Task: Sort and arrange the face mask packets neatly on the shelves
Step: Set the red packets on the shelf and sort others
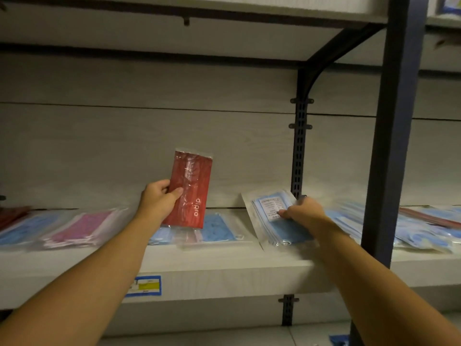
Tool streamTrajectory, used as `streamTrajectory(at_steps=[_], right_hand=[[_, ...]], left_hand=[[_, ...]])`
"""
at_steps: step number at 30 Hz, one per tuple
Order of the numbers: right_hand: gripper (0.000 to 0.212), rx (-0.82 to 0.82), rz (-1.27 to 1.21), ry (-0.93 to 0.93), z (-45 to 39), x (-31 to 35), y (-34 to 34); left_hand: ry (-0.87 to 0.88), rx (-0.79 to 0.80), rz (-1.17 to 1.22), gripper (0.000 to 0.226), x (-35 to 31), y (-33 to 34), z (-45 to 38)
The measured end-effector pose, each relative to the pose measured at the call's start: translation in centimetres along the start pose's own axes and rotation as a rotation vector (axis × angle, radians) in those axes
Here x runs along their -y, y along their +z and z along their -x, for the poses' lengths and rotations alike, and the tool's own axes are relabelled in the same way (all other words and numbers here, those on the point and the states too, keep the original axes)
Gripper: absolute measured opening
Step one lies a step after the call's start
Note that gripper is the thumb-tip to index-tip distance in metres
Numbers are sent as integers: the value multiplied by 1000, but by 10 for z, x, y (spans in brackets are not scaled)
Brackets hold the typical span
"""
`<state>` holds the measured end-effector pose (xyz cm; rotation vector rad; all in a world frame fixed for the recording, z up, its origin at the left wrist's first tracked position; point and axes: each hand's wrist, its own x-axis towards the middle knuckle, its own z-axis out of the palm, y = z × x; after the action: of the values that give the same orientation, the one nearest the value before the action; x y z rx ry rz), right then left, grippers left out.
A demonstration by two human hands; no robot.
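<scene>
My left hand (159, 199) grips a red face mask packet (190, 188) and holds it upright above the shelf (224, 273). To the right, my right hand (303, 211) holds a stack of blue mask packets (269, 216) tilted up off the shelf, thumb on the white label. Flat on the shelf beneath the red packet lies another blue packet (218, 227). A pink packet (79, 227) and a blue packet (22, 229) lie to the left. A dark red packet (12, 214) sits at the far left edge.
A dark metal upright post (396, 133) stands just right of my right arm. Beyond it, several blue and red packets (424, 228) lie jumbled on the adjoining shelf. A slotted bracket rail (299, 146) runs down the back panel. A price label (144, 285) is on the shelf's front edge.
</scene>
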<state>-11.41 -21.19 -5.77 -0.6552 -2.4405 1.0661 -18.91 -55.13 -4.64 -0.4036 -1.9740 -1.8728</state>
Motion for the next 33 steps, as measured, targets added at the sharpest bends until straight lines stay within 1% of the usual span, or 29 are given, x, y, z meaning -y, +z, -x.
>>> streamTrajectory(at_steps=[2, 6, 13, 17, 21, 26, 30, 33], right_hand=[[53, -21, 34, -12, -1, -1, 1], [54, -35, 95, -43, 3, -2, 3], [58, 30, 231, -46, 4, -2, 5], [61, -24, 293, -136, 4, -6, 3], [77, -73, 382, -243, 5, -10, 5], [68, -159, 468, -326, 17, -6, 6], [55, -245, 463, -383, 28, 7, 7], [51, -243, 507, -484, 39, 21, 5]], left_hand=[[2, 5, -19, 17, 3, -1, 0], [-6, 14, -40, 19, 8, -5, -1], [-17, 21, -53, 18, 11, -7, -2], [0, 19, -72, 18, 11, -6, -2], [-4, 23, -81, 18, 11, -7, -1], [-19, 26, -86, 15, 10, -6, 0], [-16, 4, -114, 14, 4, -7, 5], [-20, -39, -115, 14, -1, -7, 11]])
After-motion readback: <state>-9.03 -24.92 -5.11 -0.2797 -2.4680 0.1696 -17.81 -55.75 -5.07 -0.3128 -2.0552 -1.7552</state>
